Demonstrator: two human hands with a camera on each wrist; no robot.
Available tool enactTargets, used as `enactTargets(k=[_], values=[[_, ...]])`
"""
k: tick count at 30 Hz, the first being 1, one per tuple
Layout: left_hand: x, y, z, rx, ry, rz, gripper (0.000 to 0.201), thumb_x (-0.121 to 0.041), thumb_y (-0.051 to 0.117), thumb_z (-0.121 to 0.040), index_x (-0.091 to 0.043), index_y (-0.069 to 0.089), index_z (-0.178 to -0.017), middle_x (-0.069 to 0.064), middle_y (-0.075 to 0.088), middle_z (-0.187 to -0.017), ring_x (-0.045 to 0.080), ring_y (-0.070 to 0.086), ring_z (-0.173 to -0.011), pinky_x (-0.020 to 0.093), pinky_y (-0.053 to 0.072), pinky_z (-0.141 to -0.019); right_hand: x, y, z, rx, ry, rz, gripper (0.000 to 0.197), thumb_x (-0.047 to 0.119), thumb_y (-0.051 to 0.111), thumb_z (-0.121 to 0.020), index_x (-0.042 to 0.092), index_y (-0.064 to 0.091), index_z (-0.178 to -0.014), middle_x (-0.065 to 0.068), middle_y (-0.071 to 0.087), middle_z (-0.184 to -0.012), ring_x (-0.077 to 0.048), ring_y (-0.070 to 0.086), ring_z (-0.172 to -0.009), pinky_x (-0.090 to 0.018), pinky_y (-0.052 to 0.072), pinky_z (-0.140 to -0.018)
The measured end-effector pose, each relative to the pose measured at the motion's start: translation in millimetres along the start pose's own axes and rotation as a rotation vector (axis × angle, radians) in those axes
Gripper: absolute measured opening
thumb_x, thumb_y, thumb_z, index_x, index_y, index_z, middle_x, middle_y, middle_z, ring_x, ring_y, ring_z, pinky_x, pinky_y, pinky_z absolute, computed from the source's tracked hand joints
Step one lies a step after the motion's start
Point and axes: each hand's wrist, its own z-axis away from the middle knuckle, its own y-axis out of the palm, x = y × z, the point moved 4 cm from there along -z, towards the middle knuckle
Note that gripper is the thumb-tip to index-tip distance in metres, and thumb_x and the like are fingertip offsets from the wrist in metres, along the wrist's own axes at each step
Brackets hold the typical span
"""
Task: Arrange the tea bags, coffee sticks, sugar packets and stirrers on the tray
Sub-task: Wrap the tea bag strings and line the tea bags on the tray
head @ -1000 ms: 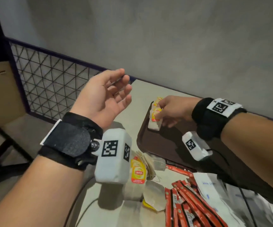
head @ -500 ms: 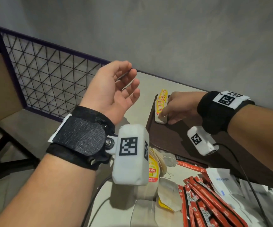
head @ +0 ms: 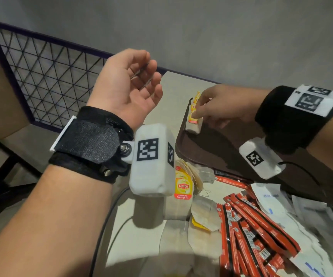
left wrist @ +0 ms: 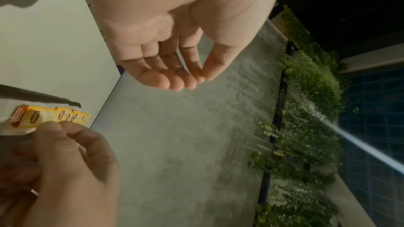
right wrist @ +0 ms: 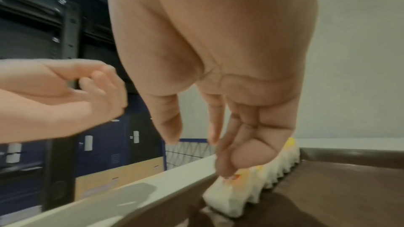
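One row of tea bags (head: 194, 116), perhaps six by the yellow tags, upright along the left edge of the one brown tray (head: 217, 148). Right hand (head: 221, 106) fingertips on the row's tags, grasping nothing visibly. Left hand (head: 125, 84) raised, relaxed, empty. More tea bags (head: 182, 186), red coffee sticks (head: 247, 222), white packets (head: 277, 200) loose on the pale table (head: 173, 92); grey wall, wire mesh panel (head: 47, 76).

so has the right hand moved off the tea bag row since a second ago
No. The right hand stays at the tea bag row in the tray's far left corner, fingertips on the tags; any shift along the row is too small to tell.
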Motion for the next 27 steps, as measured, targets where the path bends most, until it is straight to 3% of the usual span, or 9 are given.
enactTargets(k=[4,7,9,12,15,17,20,24,27], values=[[-1,0,1,-0.003,-0.008,0.003,0.008,-0.022,0.063,-0.092,-0.019,0.064,-0.085,-0.003,0.064,-0.079,0.013,0.06,-0.066,0.022,0.05,-0.065,27,15,60,0.279,-0.21,-0.009,0.041,0.055,0.073,-0.084,0.018,0.072,-0.103,-0.003,0.074,-0.091,-0.017,0.071,-0.076,-0.037,0.059,-0.074],[0,1,1,-0.008,-0.013,-0.009,0.006,-0.022,0.063,-0.092,-0.019,0.064,-0.086,-0.003,0.064,-0.077,0.013,0.059,-0.065,0.022,0.05,-0.064,39,38,93,0.459,-0.33,0.128,0.061,0.078,0.071,-0.069,0.039,0.064,-0.116,0.007,0.074,-0.101,-0.015,0.072,-0.09,-0.04,0.06,-0.083],[0,1,1,-0.015,-0.014,-0.011,0.004,-0.021,0.063,-0.092,-0.018,0.064,-0.089,-0.003,0.064,-0.077,0.013,0.059,-0.065,0.022,0.05,-0.064,42,52,103,0.465,-0.407,0.255,0.073,0.084,0.067,-0.066,0.045,0.056,-0.126,0.012,0.069,-0.115,-0.012,0.068,-0.101,-0.039,0.057,-0.09],[-1,0,2,-0.025,-0.01,-0.009,0.003,-0.021,0.063,-0.092,-0.019,0.064,-0.09,-0.003,0.064,-0.077,0.013,0.059,-0.064,0.022,0.05,-0.064,44,70,111,0.37,-0.52,0.408,0.059,0.075,0.068,-0.076,0.041,0.055,-0.123,0.014,0.064,-0.112,-0.007,0.063,-0.098,-0.033,0.055,-0.087],[-2,0,2,-0.031,-0.007,0.0,0.005,-0.021,0.063,-0.091,-0.018,0.065,-0.087,-0.003,0.065,-0.077,0.013,0.059,-0.064,0.023,0.05,-0.064,47,77,118,0.273,-0.545,0.469,0.029,0.058,0.069,-0.088,0.039,0.049,-0.099,0.019,0.05,-0.096,-0.003,0.05,-0.092,-0.021,0.043,-0.077],[-2,-1,1,-0.031,-0.005,0.007,0.007,-0.021,0.063,-0.091,-0.018,0.065,-0.085,-0.003,0.065,-0.077,0.014,0.06,-0.064,0.023,0.05,-0.064,47,75,120,0.228,-0.537,0.435,0.024,0.049,0.072,-0.089,0.034,0.053,-0.091,0.018,0.053,-0.091,-0.004,0.051,-0.085,-0.018,0.041,-0.07],[-1,-1,1,-0.025,-0.004,0.012,0.007,-0.021,0.063,-0.091,-0.018,0.065,-0.085,-0.003,0.065,-0.077,0.013,0.06,-0.064,0.023,0.05,-0.065,45,67,120,0.169,-0.557,0.298,0.017,0.038,0.077,-0.087,0.026,0.066,-0.091,0.008,0.066,-0.086,-0.006,0.059,-0.08,-0.017,0.047,-0.066],[3,2,2,-0.013,-0.011,-0.003,0.01,-0.021,0.062,-0.092,-0.018,0.064,-0.083,-0.003,0.064,-0.076,0.013,0.059,-0.065,0.022,0.05,-0.065,31,53,120,0.169,-0.516,0.09,0.015,0.032,0.082,-0.084,0.024,0.069,-0.084,0.011,0.068,-0.078,-0.002,0.061,-0.069,-0.016,0.047,-0.062],[6,6,3,0.015,-0.012,-0.033,0.01,-0.022,0.062,-0.093,-0.018,0.065,-0.084,-0.002,0.065,-0.078,0.014,0.061,-0.067,0.023,0.052,-0.065,19,29,123,0.152,-0.495,-0.185,0.018,0.023,0.086,-0.08,0.013,0.071,-0.086,0.0,0.072,-0.076,-0.004,0.061,-0.064,-0.021,0.049,-0.062]])
